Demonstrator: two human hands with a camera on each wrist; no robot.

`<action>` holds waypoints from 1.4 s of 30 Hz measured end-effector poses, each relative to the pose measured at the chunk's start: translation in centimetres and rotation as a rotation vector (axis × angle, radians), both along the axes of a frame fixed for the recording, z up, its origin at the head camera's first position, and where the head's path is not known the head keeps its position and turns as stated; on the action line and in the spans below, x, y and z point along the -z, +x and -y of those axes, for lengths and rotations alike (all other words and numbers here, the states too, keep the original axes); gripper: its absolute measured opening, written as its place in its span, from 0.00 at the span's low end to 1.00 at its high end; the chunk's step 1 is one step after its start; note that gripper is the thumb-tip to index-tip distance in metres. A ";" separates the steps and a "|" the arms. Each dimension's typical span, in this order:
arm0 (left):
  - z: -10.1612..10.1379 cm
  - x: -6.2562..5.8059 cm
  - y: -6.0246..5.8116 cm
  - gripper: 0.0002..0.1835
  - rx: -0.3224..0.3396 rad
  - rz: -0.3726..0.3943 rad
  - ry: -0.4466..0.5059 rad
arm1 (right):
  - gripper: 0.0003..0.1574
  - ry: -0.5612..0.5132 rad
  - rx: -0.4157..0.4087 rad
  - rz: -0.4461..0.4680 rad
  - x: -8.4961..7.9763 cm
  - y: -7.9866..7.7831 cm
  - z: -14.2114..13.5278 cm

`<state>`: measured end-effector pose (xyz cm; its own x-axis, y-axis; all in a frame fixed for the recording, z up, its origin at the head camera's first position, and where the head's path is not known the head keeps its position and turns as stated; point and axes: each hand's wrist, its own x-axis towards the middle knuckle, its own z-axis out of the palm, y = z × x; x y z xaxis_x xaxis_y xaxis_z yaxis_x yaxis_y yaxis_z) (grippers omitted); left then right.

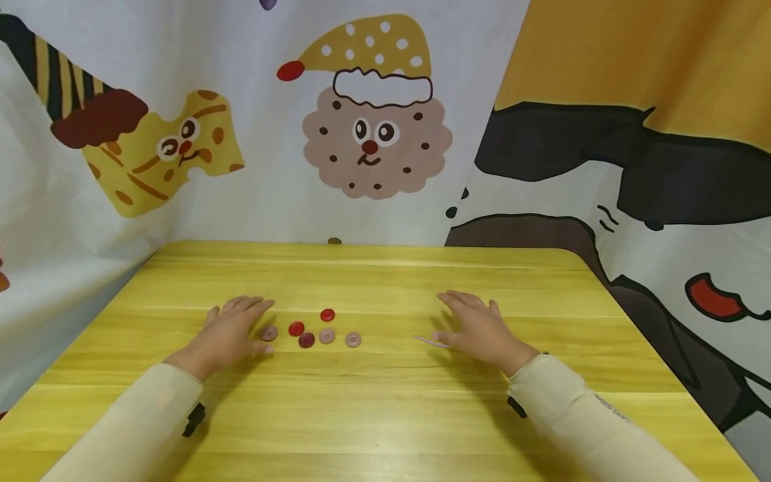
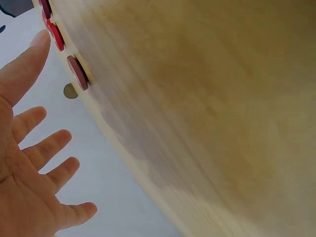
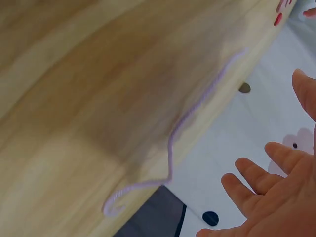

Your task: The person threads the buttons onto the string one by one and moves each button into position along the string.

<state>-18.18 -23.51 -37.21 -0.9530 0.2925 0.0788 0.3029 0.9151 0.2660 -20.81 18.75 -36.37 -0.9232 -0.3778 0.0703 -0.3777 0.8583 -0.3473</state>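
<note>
My left hand (image 1: 231,331) hovers over the table's left part with fingers spread, holding nothing. Just by its fingers lies a dusky pink button (image 1: 270,333), which also shows in the left wrist view beyond the thumb. To its right are two bright red buttons, one of them this red button (image 1: 327,314), a dark red button (image 1: 306,340) and two more pinkish buttons, the outermost pink button (image 1: 353,339) lying apart. My right hand (image 1: 482,331), also spread and holding nothing, is above a thin lilac cord (image 3: 170,143) that lies bent, with one end curled.
The yellow wood-grain table (image 1: 373,415) has rounded far corners. Behind it hangs a white curtain (image 1: 259,40) printed with cartoon figures, coming down to the table's back edge. Dark bands (image 1: 194,420) show beneath both cream sleeves (image 1: 132,422).
</note>
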 end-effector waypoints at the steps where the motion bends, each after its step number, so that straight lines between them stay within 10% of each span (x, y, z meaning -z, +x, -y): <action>1: 0.0 0.0 0.0 0.45 0.001 0.002 0.000 | 0.48 -0.001 -0.004 0.007 0.0 0.0 0.2; 28: 0.9 0.7 -2.1 0.37 0.024 0.277 0.285 | 0.11 -0.024 -0.080 0.167 1.8 -2.3 3.2; 42: 0.9 0.4 -2.5 0.31 0.061 0.302 0.295 | 0.02 0.002 -0.063 0.215 1.4 -2.3 3.9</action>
<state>-20.69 -24.39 -37.63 -0.9279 0.3554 -0.1126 0.2221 0.7695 0.5988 -23.10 14.88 -37.79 -0.8912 -0.4356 -0.1263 -0.3483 0.8358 -0.4244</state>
